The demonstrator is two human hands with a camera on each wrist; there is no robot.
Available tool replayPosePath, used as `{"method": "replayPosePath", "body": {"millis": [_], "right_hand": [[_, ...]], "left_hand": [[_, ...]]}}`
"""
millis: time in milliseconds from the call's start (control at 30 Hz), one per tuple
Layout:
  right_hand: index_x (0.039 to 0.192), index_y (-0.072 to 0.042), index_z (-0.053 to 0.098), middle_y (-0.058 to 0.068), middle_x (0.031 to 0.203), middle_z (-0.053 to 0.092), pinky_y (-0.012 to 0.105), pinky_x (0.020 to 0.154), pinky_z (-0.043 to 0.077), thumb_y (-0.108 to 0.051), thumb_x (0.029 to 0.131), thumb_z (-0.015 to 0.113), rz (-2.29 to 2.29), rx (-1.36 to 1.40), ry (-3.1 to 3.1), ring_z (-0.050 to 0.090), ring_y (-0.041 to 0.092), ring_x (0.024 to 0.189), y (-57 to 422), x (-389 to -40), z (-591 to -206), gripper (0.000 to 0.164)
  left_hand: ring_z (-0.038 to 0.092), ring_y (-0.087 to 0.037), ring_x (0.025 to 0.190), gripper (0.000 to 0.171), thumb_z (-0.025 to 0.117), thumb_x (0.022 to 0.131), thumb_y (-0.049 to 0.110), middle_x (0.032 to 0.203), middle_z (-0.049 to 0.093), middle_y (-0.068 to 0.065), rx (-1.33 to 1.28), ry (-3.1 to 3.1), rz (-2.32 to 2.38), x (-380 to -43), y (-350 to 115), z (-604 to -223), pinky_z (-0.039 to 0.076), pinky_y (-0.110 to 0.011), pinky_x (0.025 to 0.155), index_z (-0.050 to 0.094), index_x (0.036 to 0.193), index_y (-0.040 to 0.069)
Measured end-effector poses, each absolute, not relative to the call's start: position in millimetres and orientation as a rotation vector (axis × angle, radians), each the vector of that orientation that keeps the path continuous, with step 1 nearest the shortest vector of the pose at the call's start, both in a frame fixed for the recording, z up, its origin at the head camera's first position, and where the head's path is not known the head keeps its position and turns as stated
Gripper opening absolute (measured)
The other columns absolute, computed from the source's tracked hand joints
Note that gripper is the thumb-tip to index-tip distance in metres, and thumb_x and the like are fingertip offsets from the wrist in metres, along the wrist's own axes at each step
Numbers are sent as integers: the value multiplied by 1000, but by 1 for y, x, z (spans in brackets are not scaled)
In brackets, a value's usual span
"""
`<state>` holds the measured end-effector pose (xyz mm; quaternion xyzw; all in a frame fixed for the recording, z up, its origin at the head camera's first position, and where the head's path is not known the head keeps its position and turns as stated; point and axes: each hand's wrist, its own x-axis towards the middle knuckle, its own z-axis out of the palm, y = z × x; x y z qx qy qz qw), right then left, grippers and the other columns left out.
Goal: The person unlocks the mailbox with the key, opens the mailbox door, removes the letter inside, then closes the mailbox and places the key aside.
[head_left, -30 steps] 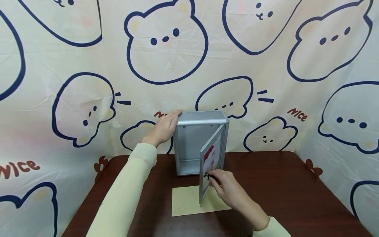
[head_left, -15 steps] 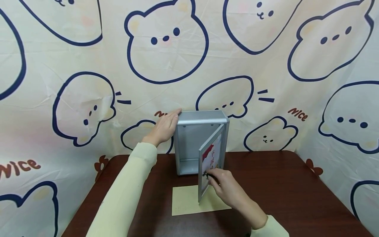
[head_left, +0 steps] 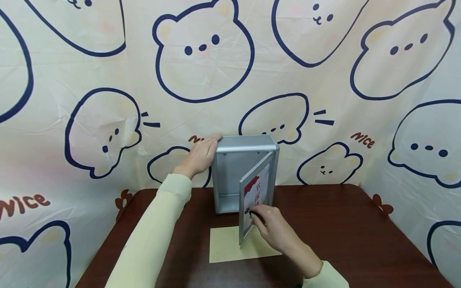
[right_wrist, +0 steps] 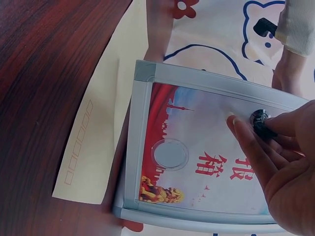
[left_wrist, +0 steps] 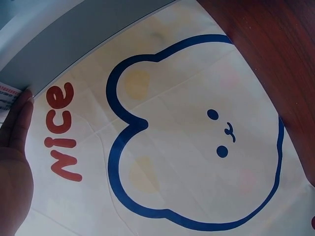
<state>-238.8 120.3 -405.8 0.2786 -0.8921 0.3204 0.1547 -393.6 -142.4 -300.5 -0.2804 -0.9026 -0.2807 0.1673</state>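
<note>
A silver metal mailbox (head_left: 248,148) stands upright on the table, its hinged door (head_left: 258,182) partly ajar on the right side. My left hand (head_left: 199,156) rests on the box's upper left edge with straight fingers. In the left wrist view, that hand (left_wrist: 17,172) touches the grey side wall. My right hand (head_left: 277,230) is at the door's outer face, near its free edge. As the right wrist view shows, thumb and fingers pinch a black key (right_wrist: 265,129) at the door's lock. The key's shaft is hidden. Red characters and a round clear window mark the door.
A tan envelope (head_left: 227,246) with small red squares lies flat on the dark wood table (head_left: 324,232), in front of the box and partly below the door. A patterned cloth (head_left: 201,76) hangs close behind the table.
The door has swung slightly left, toward the box opening, with my right hand moving along on the key. My left hand stays on the box, and the envelope has not moved.
</note>
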Motion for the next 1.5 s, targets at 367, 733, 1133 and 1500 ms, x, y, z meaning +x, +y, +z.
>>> {"method": "replayPosePath", "body": {"millis": [367,733,1133,1500], "right_hand": [[113,0,74,10,106,75,31,77,61,-1,99,64,922,812,-2531,70,15,90,117,-243,-407,18],[111,-1,74,8,102,75,28,74,60,-3,100,63,899,830,-2518,69,12,86,113,-245,-408,15],[106,-3,74,4,95,74,22,68,57,-2,100,63,884,840,-2508,65,6,78,108,-248,-410,12],[105,-3,73,4,93,73,22,66,56,-3,101,62,897,835,-2497,67,8,74,101,-252,-410,12]], "left_hand": [[28,-22,154,55,22,113,35,166,33,-3,-795,-2569,-808,-392,-142,-298,23,-41,125,35,160,10],[30,-21,153,54,22,113,33,164,36,-3,-791,-2559,-800,-393,-141,-299,24,-40,125,38,159,9],[30,-20,153,55,21,113,34,164,36,-4,-790,-2563,-797,-391,-141,-299,24,-39,125,38,159,10],[31,-19,152,55,21,113,34,163,38,-3,-786,-2548,-798,-392,-141,-300,25,-39,124,39,158,10]]}}
